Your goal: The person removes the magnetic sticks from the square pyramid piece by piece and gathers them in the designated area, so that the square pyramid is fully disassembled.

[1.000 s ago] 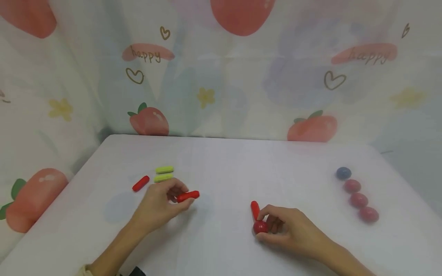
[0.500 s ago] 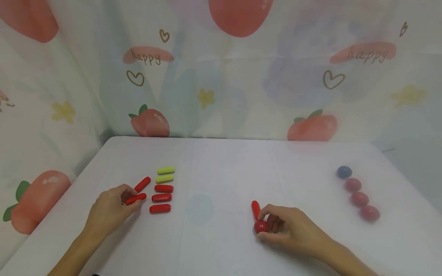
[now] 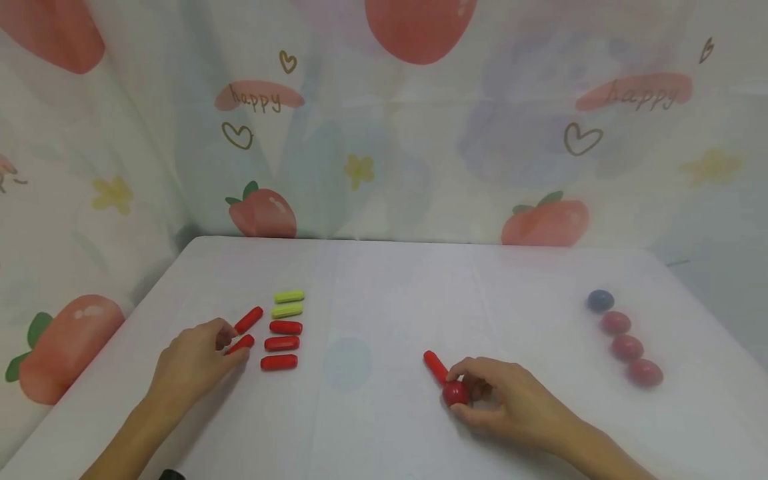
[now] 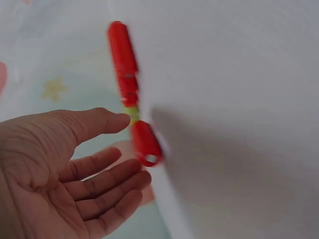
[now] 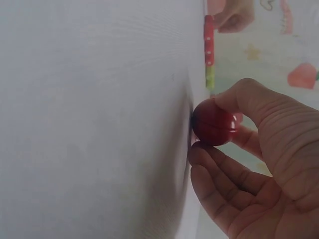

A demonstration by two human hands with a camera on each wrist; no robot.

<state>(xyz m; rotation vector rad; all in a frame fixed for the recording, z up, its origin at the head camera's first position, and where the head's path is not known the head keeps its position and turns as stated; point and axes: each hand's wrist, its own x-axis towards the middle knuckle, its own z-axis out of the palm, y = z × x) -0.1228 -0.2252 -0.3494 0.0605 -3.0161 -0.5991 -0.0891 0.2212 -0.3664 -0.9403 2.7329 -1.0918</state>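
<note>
Pinching a red ball [image 3: 454, 393] between thumb and curled fingers, the right hand [image 3: 501, 400] rests on the table [image 3: 384, 287], a red stick [image 3: 435, 367] just beyond. Farther left, the left hand [image 3: 192, 363] lies relaxed and open, fingertips at another red stick [image 3: 241, 344] beside the rows of sticks [image 3: 283, 328].

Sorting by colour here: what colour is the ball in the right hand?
Red; the ball shows best in the right wrist view, pinched by the right hand.
</note>
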